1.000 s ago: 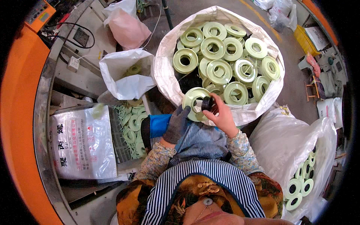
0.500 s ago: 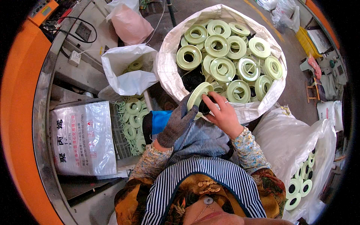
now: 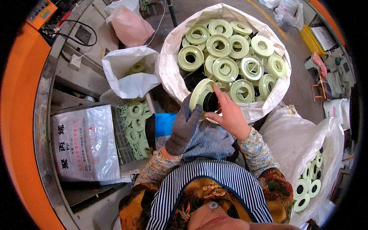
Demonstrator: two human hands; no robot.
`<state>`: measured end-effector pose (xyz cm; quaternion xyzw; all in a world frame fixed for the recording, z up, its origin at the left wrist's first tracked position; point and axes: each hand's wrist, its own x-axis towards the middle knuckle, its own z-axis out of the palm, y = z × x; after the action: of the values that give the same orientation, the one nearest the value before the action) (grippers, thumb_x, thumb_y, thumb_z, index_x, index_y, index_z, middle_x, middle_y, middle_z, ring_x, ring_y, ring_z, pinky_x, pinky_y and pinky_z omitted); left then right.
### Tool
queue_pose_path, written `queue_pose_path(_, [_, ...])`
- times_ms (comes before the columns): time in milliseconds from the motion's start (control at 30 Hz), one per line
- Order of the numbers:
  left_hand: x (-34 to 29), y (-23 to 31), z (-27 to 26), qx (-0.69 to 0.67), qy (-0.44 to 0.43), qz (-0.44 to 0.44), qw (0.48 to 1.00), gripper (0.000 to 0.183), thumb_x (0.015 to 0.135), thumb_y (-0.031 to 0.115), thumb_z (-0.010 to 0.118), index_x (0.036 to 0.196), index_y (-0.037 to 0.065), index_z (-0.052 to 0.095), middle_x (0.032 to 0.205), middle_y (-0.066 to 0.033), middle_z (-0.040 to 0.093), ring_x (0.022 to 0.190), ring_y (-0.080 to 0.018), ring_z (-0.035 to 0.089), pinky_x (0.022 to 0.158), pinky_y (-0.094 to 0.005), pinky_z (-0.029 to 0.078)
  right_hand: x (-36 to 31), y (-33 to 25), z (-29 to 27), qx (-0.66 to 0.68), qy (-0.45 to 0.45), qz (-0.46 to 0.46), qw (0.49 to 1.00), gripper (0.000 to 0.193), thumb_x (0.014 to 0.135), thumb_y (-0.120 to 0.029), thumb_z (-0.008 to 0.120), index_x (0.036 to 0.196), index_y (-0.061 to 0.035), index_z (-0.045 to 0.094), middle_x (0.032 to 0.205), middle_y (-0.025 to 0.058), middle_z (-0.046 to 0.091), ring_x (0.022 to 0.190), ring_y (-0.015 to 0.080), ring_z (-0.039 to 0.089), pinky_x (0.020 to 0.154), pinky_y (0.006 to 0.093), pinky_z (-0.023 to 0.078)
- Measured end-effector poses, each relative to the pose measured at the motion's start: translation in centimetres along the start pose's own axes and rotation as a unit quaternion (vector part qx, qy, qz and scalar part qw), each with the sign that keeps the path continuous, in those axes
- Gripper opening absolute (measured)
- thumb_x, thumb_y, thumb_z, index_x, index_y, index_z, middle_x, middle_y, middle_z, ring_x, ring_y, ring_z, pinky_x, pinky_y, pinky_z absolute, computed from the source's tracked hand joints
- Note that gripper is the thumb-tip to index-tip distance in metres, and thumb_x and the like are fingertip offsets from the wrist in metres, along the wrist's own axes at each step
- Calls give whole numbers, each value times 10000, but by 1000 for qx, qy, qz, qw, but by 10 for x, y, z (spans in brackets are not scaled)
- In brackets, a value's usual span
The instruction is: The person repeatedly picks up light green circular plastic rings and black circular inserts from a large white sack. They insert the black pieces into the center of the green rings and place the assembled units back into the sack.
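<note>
While left grip (image 3: 184, 124) clasps green ring (image 3: 200, 94), right grip (image 3: 232, 114) holds black collar (image 3: 210, 102) against it.

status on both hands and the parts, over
Gloved left hand: holding pale green ring. Bare right hand: on black part. Nothing seen blocking either.

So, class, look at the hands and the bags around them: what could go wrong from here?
1. The black cylindrical part might go in crooked or slip, since the bare right hand holds it against a tilted pale green flanged ring.
2. That ring could slide in the gloved left hand, which grips it near the rim.
3. Green-and-black rings sit at the open mouth of the white plastic bag, so a knock might spill some.
</note>
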<state>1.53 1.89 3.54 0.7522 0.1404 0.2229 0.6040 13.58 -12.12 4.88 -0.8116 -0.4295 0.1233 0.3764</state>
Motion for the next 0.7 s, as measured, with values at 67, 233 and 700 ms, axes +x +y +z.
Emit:
queue_pose_path(67, [-4, -15, 2, 82, 0, 79, 993, 450, 972, 139, 513, 1359, -44, 375, 1222, -219, 541, 1120, -271, 546, 962, -350, 437, 0, 7, 4, -10, 19, -51, 998, 867, 712, -272, 783, 1421, -58, 332, 1158, 212, 529, 922, 381, 598, 793, 428, 505])
queue_pose_path(233, [-4, -10, -5, -42, -36, -11, 998, 417, 984, 109, 499, 1354, -47, 384, 1278, -199, 497, 1141, -242, 527, 977, -317, 435, 7, 14, -2, -181, -3, -220, 959, 828, 711, -238, 757, 1413, -85, 344, 1228, 214, 503, 990, 373, 583, 810, 429, 519])
queue_pose_path(700, [0, -2, -9, -3, -50, -29, 998, 502, 939, 135, 569, 1374, -35, 384, 1303, -256, 504, 1151, -337, 565, 970, -372, 448, 6, 26, 21, 14, 29, -98, 995, 690, 778, -223, 727, 1362, -58, 396, 1151, 227, 560, 869, 337, 626, 732, 368, 539])
